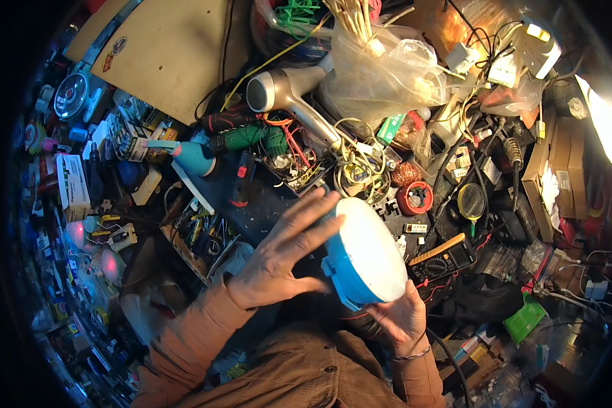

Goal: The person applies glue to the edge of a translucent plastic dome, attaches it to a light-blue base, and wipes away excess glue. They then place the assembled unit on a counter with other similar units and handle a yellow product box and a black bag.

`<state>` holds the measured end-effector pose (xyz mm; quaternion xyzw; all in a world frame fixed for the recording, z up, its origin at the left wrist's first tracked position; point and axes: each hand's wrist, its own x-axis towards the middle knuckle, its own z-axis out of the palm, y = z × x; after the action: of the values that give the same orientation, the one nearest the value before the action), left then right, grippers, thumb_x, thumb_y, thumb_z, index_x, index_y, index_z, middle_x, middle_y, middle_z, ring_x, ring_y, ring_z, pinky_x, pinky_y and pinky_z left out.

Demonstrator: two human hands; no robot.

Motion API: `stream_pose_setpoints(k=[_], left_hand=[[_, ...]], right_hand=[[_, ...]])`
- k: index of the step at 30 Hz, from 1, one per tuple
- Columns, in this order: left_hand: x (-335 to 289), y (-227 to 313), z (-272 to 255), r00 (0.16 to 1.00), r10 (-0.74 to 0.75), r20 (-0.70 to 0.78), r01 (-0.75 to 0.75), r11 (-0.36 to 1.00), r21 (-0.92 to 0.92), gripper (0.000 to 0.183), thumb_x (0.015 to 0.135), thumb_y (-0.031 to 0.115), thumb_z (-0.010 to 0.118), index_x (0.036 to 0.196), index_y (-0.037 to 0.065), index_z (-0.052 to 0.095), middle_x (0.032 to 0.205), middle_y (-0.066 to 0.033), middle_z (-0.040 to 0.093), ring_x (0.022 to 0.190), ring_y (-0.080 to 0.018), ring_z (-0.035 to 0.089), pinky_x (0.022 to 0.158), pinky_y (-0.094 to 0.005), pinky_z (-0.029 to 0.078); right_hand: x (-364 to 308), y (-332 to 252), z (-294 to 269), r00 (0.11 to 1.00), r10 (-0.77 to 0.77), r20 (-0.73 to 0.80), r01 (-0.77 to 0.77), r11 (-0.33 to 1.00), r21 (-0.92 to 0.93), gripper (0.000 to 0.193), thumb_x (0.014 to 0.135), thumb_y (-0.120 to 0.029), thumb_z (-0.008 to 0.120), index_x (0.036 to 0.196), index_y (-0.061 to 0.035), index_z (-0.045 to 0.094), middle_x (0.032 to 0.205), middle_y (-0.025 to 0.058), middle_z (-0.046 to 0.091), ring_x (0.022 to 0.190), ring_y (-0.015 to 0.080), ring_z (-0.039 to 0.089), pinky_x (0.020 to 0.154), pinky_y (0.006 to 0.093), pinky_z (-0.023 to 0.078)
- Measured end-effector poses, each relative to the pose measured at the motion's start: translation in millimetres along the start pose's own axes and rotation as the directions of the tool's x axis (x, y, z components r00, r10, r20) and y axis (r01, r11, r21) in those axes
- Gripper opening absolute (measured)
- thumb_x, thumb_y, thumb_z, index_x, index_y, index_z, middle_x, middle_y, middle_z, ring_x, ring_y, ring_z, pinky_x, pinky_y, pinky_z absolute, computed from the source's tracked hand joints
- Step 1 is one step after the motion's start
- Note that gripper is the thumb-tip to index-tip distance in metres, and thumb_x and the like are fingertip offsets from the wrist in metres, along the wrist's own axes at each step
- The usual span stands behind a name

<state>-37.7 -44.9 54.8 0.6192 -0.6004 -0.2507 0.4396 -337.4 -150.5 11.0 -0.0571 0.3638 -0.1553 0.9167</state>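
A round blue-cased thing with a wide, glaring white face (372, 251) is held over the near side of the bench, tilted. Its kind is not plain, because the white face is too bright for any detail. A blue bracket-like piece (341, 280) sticks out on its left side. My right hand (401, 316) grips the lower right edge, thumb by the rim and the other fingers partly hidden behind. Beside the upper left edge, my left hand (282, 255) has its fingers spread, slightly blurred; whether the fingertips touch the case I cannot tell.
Beyond lie a hair dryer (289, 95), tangled wires (360, 170) and a red round container (415, 197). A yellow-black multimeter (443, 258) is to the right, near a magnifier-like round tool (471, 201). Leftward are a teal squeeze bulb (194, 158) and a tray of hand tools (200, 238).
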Motion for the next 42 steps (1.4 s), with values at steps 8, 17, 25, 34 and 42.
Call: stream_pose_setpoints(k=[8,17,25,34,42], left_hand=[[2,17,-3,0.828,-0.560,0.017,0.427,0.612,-0.665,0.137,0.083,0.050,0.100,0.180,0.001,0.018,0.185,-0.0289,0.023,0.172,-0.0419,0.024,0.137,-0.0587,0.028],[2,73,73,0.687,-0.719,0.106,0.328,0.177,-0.928,0.113,0.091,0.030,0.099,0.169,-0.009,0.027,0.163,-0.0245,0.047,0.157,-0.0348,0.046,0.132,-0.0492,0.041],[6,61,63,0.714,-0.698,-0.055,0.380,0.453,-0.806,0.099,0.087,0.021,0.098,0.164,-0.009,0.043,0.155,-0.0241,0.061,0.144,-0.0300,0.061,0.126,-0.0459,0.048],[-6,39,-1,0.942,-0.332,0.053,0.316,0.929,0.191,0.091,0.072,0.028,0.099,0.151,-0.002,0.062,0.138,-0.0214,0.075,0.117,-0.0395,0.077,0.105,-0.0450,0.063],[1,15,-2,0.916,-0.301,0.264,0.216,0.927,0.308,0.089,0.069,0.031,0.099,0.146,-0.001,0.067,0.135,-0.0220,0.077,0.118,-0.0396,0.077,0.105,-0.0459,0.060]], right_hand=[[-4,23,0,0.997,-0.064,-0.048,0.064,0.998,0.001,0.094,0.101,-0.040,0.086,0.169,0.0015,0.038,0.160,0.0260,0.057,0.144,0.0425,0.062,0.118,0.0564,0.057],[8,33,39,0.869,-0.490,-0.070,0.448,0.838,-0.310,0.110,0.087,-0.043,0.098,0.165,0.0037,0.036,0.162,0.0202,0.052,0.152,0.0340,0.052,0.129,0.0511,0.043],[14,31,27,0.935,-0.355,0.014,0.339,0.878,-0.339,0.126,0.086,-0.052,0.096,0.176,-0.0001,0.023,0.173,0.0186,0.042,0.160,0.0367,0.046,0.134,0.0516,0.039],[7,-43,28,0.764,-0.507,0.399,0.442,-0.038,-0.896,0.134,0.071,-0.045,0.107,0.173,0.0040,0.036,0.177,0.0245,0.042,0.164,0.0384,0.042,0.137,0.0530,0.030],[47,-28,65,0.777,-0.153,0.611,0.549,-0.309,-0.776,0.106,0.069,-0.039,0.105,0.160,-0.0082,0.061,0.164,0.0153,0.060,0.158,0.0411,0.050,0.137,0.0641,0.026]])
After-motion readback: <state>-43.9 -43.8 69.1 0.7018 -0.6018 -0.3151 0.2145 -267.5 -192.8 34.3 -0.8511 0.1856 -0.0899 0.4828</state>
